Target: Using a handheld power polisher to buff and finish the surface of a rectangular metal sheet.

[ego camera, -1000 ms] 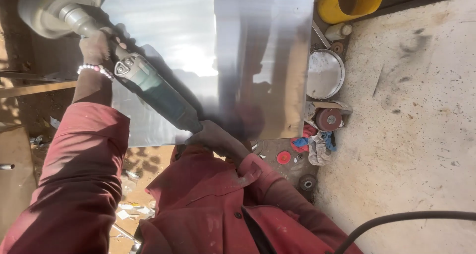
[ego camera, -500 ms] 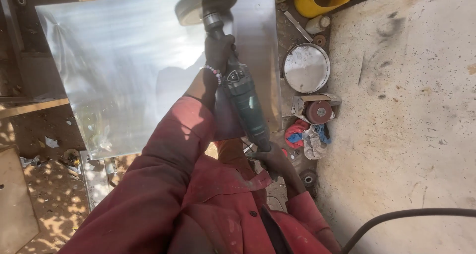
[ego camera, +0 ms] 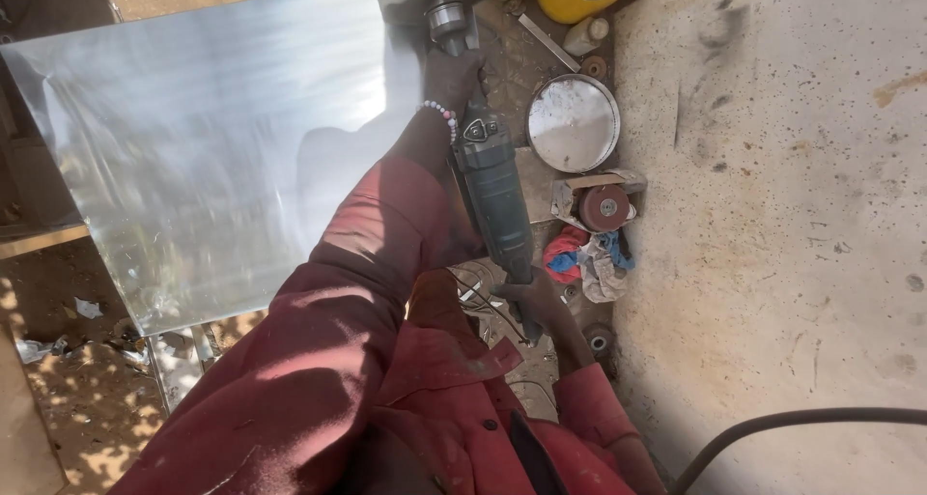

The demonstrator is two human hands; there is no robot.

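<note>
From the head view, the person is holding an angle grinder (ego camera: pixel 492 181) with both hands; it is running from the upper middle of the frame down toward the centre. The left hand (ego camera: pixel 452 80), wearing a bead bracelet, is gripping the tool near its head, just below the blurred disc end at the top edge. The right hand (ego camera: pixel 531 302) is closing around the rear end of the dark green body, lower in the frame and just right of centre. The grinder's head is sitting over the right edge of a large shiny metal sheet (ego camera: pixel 203 157) that is filling the upper left. To the right of the tool, a round metal lid (ego camera: pixel 573 123), a rust-coloured disc (ego camera: pixel 604 207) and crumpled rags (ego camera: pixel 589 258) are lying on the ground beside the concrete floor (ego camera: pixel 792 215).
</note>
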